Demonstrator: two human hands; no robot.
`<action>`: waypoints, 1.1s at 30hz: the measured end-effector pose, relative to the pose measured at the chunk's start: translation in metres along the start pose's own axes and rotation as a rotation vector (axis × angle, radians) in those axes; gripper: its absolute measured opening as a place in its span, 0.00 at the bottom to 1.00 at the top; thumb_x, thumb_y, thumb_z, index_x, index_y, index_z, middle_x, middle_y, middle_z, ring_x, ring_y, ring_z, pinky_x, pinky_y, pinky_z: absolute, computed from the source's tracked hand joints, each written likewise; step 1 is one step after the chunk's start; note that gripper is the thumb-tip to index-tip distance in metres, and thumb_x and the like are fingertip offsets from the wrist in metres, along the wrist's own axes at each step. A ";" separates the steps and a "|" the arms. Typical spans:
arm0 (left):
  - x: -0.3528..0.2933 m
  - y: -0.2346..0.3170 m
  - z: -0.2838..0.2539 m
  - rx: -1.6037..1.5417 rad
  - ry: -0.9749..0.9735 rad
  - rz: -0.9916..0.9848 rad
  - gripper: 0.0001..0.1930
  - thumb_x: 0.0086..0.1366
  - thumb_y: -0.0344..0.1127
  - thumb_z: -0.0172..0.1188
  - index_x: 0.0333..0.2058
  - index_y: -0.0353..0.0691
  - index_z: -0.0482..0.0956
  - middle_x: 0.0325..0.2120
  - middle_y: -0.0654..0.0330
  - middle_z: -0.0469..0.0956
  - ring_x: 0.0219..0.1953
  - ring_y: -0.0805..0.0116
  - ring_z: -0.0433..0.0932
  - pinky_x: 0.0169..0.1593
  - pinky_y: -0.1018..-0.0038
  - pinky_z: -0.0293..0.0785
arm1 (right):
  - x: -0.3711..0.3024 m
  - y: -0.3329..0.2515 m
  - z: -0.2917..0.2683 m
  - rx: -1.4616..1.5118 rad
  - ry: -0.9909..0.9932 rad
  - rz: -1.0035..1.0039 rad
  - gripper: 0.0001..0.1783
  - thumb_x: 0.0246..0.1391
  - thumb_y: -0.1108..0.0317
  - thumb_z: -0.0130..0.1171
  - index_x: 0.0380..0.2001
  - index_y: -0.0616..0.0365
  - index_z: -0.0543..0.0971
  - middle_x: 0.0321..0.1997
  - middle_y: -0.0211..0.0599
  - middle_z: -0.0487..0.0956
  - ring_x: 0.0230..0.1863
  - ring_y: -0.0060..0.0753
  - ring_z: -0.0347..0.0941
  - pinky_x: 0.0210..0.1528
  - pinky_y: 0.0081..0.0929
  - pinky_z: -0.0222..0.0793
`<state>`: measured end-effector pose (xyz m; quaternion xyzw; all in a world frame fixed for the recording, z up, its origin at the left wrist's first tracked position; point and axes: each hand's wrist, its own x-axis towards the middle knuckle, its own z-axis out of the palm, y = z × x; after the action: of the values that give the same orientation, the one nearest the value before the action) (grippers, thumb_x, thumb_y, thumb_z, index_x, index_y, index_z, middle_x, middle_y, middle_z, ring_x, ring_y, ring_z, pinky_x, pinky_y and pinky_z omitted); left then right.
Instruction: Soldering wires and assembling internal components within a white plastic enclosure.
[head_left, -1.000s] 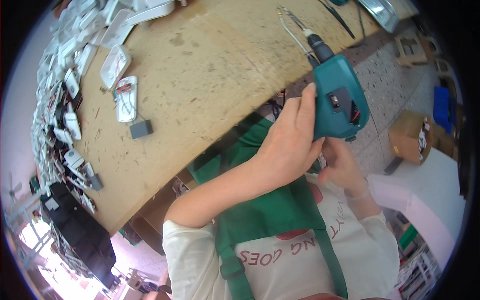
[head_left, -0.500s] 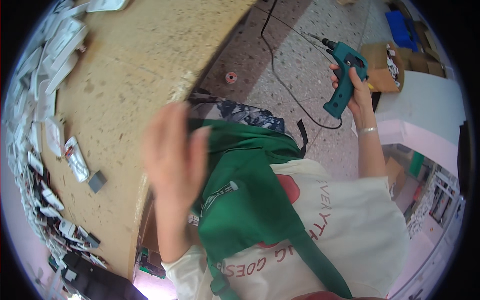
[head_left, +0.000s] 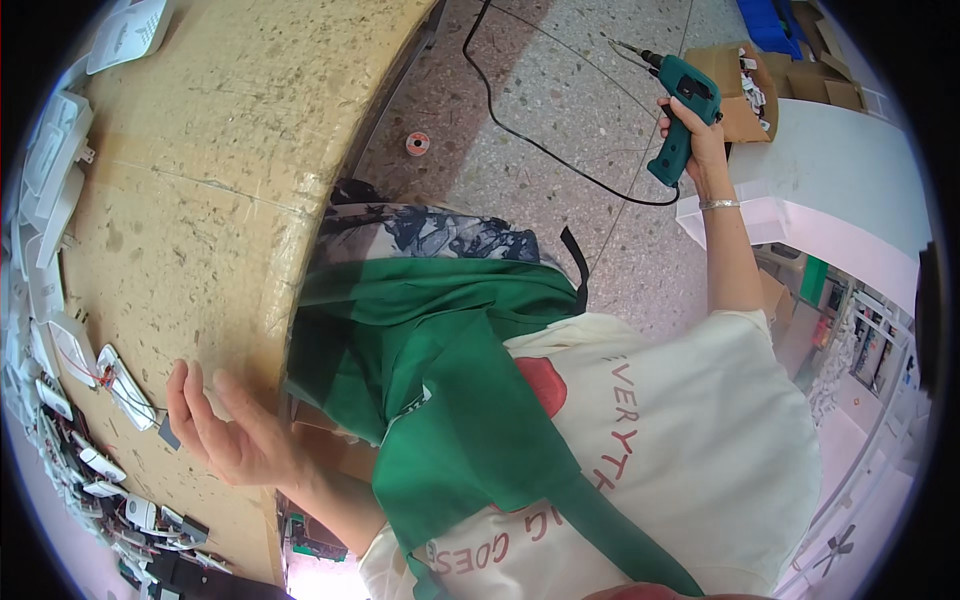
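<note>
My right hand [head_left: 693, 140] is wrapped round the handle of a teal soldering gun [head_left: 674, 150], held out over the floor on the right. Its slim metal tip points up and left, and a black cord [head_left: 555, 165] runs from the handle's bottom. My left hand [head_left: 235, 430] hovers at the table's near edge with fingers apart and nothing in them. Just beyond its fingertips are a small dark grey block [head_left: 169, 433], partly hidden, and a slim white casing [head_left: 127, 388] with thin red and dark wires.
White plastic housings [head_left: 60, 160] and several small white devices [head_left: 100, 463] line the left side of the wooden table [head_left: 230, 130]. A red-and-white spool [head_left: 418, 144] lies on the floor. A cardboard box [head_left: 735, 105] of white parts stands beside a white surface [head_left: 830, 170] at right.
My left hand has swung left and nearer over the table, toward the white casing. The view has shifted; the soldering gun remains in my right hand.
</note>
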<state>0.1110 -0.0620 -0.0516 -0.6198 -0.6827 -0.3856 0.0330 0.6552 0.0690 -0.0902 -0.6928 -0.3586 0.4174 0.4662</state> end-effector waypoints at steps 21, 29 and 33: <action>-0.004 -0.004 0.000 -0.043 0.006 -0.023 0.11 0.63 0.22 0.56 0.44 0.27 0.77 0.46 0.47 0.73 0.47 0.55 0.75 0.51 0.65 0.72 | 0.031 -0.024 0.005 0.041 0.147 -0.130 0.12 0.49 0.65 0.67 0.31 0.62 0.77 0.26 0.37 0.78 0.27 0.33 0.80 0.29 0.25 0.78; -0.004 -0.003 0.001 -0.058 0.009 -0.044 0.11 0.62 0.22 0.56 0.44 0.27 0.77 0.47 0.47 0.73 0.48 0.56 0.74 0.52 0.65 0.72 | 0.035 -0.019 0.003 0.004 0.128 -0.110 0.13 0.50 0.66 0.66 0.34 0.64 0.77 0.31 0.39 0.80 0.31 0.36 0.81 0.32 0.25 0.79; -0.004 -0.002 0.001 -0.051 0.007 -0.047 0.11 0.62 0.22 0.55 0.44 0.27 0.77 0.47 0.47 0.73 0.48 0.56 0.74 0.52 0.65 0.71 | 0.043 -0.010 -0.006 -0.116 0.126 -0.096 0.16 0.50 0.66 0.65 0.38 0.65 0.76 0.34 0.41 0.80 0.33 0.38 0.81 0.33 0.26 0.79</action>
<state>0.1102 -0.0642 -0.0555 -0.6028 -0.6869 -0.4057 0.0104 0.6761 0.1079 -0.0895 -0.7256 -0.3850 0.3287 0.4661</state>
